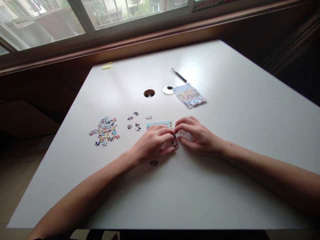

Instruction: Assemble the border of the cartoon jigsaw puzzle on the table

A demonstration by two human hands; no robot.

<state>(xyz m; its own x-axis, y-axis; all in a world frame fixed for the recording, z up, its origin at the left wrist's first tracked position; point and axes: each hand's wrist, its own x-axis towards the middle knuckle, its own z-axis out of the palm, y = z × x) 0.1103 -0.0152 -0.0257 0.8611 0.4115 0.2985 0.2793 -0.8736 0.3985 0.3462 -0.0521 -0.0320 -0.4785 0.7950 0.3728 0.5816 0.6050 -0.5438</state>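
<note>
Jigsaw panel (163, 123), head view: flat and straight-edged, it is lying on the smooth white tabletop (200, 193), partly beneath the arched left hand (156, 138). The right hand (197, 135) is curling at its right edge; pinching by either cannot be told. Knobbed loose pieces (106, 130) are lying leftward.

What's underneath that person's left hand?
A partly assembled jigsaw puzzle: its top strip and some of its right side show; the left hand hides the middle.

The left hand (155, 139) partly covers a puzzle (160, 124); the right hand (196, 135) seemingly touches its edge. Loose pieces (106, 129) lie leftward.
</note>
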